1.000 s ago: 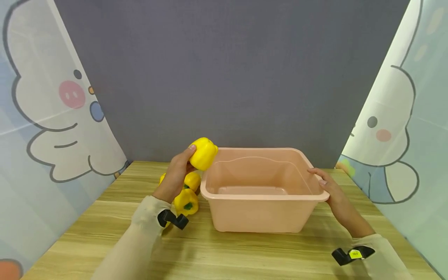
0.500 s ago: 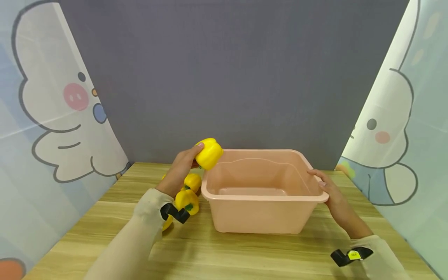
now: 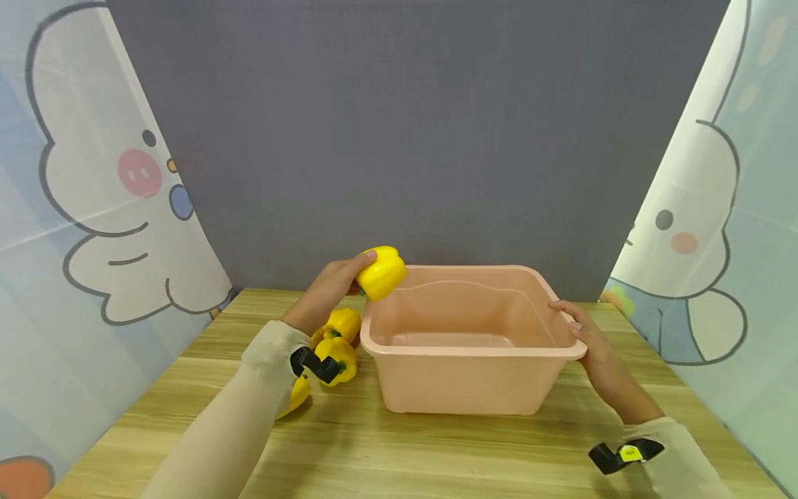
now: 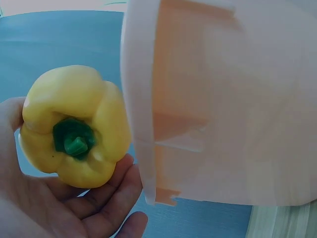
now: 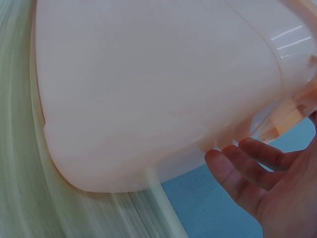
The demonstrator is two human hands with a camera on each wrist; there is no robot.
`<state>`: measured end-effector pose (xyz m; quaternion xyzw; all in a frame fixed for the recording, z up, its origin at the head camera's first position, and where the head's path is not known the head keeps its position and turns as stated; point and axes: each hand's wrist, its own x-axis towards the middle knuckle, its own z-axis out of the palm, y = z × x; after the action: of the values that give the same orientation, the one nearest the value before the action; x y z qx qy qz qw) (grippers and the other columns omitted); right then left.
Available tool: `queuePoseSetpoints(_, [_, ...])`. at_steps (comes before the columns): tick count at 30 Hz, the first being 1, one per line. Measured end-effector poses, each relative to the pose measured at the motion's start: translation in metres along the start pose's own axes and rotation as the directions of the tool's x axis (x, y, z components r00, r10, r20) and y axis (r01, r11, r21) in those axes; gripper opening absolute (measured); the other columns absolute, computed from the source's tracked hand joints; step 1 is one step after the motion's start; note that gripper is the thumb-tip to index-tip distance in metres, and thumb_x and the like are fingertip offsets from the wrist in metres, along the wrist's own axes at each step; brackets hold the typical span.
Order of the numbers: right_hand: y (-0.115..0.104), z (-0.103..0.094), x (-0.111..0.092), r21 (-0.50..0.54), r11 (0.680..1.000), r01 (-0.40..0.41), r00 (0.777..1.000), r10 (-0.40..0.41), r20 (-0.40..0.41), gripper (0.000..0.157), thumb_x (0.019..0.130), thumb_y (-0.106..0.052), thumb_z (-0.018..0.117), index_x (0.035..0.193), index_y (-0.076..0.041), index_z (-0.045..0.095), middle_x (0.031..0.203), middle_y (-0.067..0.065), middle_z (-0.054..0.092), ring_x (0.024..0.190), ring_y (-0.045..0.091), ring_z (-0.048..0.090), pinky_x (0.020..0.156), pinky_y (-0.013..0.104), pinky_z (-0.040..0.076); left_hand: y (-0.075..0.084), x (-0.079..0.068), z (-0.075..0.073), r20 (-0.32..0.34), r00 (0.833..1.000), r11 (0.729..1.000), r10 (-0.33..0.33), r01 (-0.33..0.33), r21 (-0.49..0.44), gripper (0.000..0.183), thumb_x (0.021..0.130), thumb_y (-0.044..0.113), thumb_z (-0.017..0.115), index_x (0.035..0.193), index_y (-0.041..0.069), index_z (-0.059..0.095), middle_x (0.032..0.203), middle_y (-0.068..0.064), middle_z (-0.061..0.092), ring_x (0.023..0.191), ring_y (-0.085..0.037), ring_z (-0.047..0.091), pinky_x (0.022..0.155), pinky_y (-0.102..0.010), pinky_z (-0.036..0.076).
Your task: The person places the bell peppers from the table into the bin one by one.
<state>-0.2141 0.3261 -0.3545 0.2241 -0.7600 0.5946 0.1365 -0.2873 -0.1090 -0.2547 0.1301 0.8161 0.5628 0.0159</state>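
A yellow bell pepper (image 3: 384,276) is held in my left hand (image 3: 330,287), thumb on its near side, up at the left rim of a pink plastic basin (image 3: 458,384). In the left wrist view the green stem of the pepper (image 4: 106,116) faces the camera, and the fingers lie under it beside the basin's rim (image 4: 138,99). My right hand (image 3: 591,343) grips the basin's right rim. Seen from the right wrist, the fingertips (image 5: 218,161) touch the outer wall below that rim. Inside, the visible part of the basin holds nothing.
Several more yellow bell peppers (image 3: 343,352) lie on the wooden table (image 3: 399,457) left of the basin, partly hidden by my left forearm. A dark grey panel (image 3: 399,138) stands behind, and cartoon-printed sheets (image 3: 692,173) flank both sides.
My left hand has moved a little to the right with the bell pepper, which now overlaps the basin's left rim more in the head view. The right hand and basin stay put.
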Motion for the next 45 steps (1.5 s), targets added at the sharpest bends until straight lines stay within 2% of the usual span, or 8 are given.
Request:
queuePoseSetpoints(7, [0.0,-0.001,-0.001,-0.02,1.0,-0.004,1.0,0.004,-0.004,0.043,0.108,-0.027,0.022,0.144,-0.022,0.044,0.137,-0.003,0.046,0.104,0.011,0.058,0.076,0.027,0.05,0.008,0.004,0.005,0.029,1.0,0.999,-0.007,0.006,0.047,0.074,0.085,0.079,0.053,0.112,0.013,0.07,0.112,-0.006,0.065,0.109,-0.027,0.057,0.101,-0.044,0.043])
queuePoseSetpoints(13, [0.0,-0.001,-0.002,-0.001,1.0,0.007,1.0,-0.007,-0.006,0.042,0.108,-0.025,0.023,0.143,-0.023,0.046,0.134,-0.005,0.049,0.104,0.01,0.058,0.076,0.027,0.049,0.009,0.008,0.01,-0.01,1.0,0.998,0.005,-0.004,0.067,0.076,0.082,0.081,0.054,0.098,0.008,0.067,0.092,-0.01,0.059,0.092,-0.028,0.055,0.088,-0.042,0.043])
queuePoseSetpoints(18, [0.003,0.001,-0.002,0.004,1.0,0.0,1.0,0.0,0.016,0.041,0.108,-0.024,0.023,0.144,-0.023,0.045,0.135,-0.005,0.048,0.103,0.01,0.059,0.076,0.028,0.05,0.011,0.015,0.014,-0.001,1.0,0.994,0.01,-0.01,0.109,0.072,0.084,0.079,0.055,0.099,0.01,0.068,0.092,-0.007,0.063,0.087,-0.025,0.058,0.082,-0.038,0.047])
queuePoseSetpoints(26, [0.002,0.0,-0.002,-0.004,1.0,-0.002,1.0,0.002,0.006,0.042,0.108,-0.025,0.023,0.145,-0.023,0.044,0.136,-0.006,0.045,0.104,0.009,0.059,0.076,0.026,0.05,0.024,0.024,0.022,0.101,0.995,0.985,-0.023,0.005,0.172,0.068,0.081,0.079,0.059,0.086,0.011,0.064,0.077,-0.005,0.054,0.077,-0.022,0.053,0.077,-0.039,0.043])
queuePoseSetpoints(32, [0.001,0.0,-0.001,-0.042,0.999,-0.011,1.0,0.011,0.001,0.043,0.109,-0.027,0.022,0.147,-0.02,0.041,0.138,-0.005,0.043,0.105,0.009,0.058,0.077,0.027,0.05,0.03,0.026,0.024,0.176,0.984,0.975,-0.038,-0.002,0.221,0.062,0.086,0.073,0.058,0.081,0.012,0.067,0.074,-0.005,0.054,0.078,-0.024,0.053,0.077,-0.039,0.043])
queuePoseSetpoints(38, [0.0,0.0,0.0,-0.044,0.999,-0.023,1.0,0.023,-0.003,0.043,0.109,-0.029,0.023,0.146,-0.023,0.042,0.138,-0.006,0.042,0.105,0.009,0.058,0.077,0.027,0.05,0.039,0.031,0.022,0.276,0.96,0.959,-0.054,-0.027,0.283,0.058,0.09,0.068,0.057,0.073,0.013,0.061,0.065,-0.005,0.041,0.062,-0.022,0.039,0.065,-0.034,0.036])
queuePoseSetpoints(45, [0.001,0.0,0.001,-0.021,1.0,-0.018,1.0,0.018,-0.004,0.041,0.108,-0.027,0.024,0.143,-0.027,0.045,0.137,-0.007,0.044,0.103,0.009,0.059,0.076,0.026,0.051,0.05,0.037,0.025,0.351,0.93,0.939,-0.112,-0.017,0.343,0.057,0.087,0.068,0.06,0.074,0.013,0.061,0.067,-0.005,0.045,0.062,-0.021,0.037,0.059,-0.031,0.031])
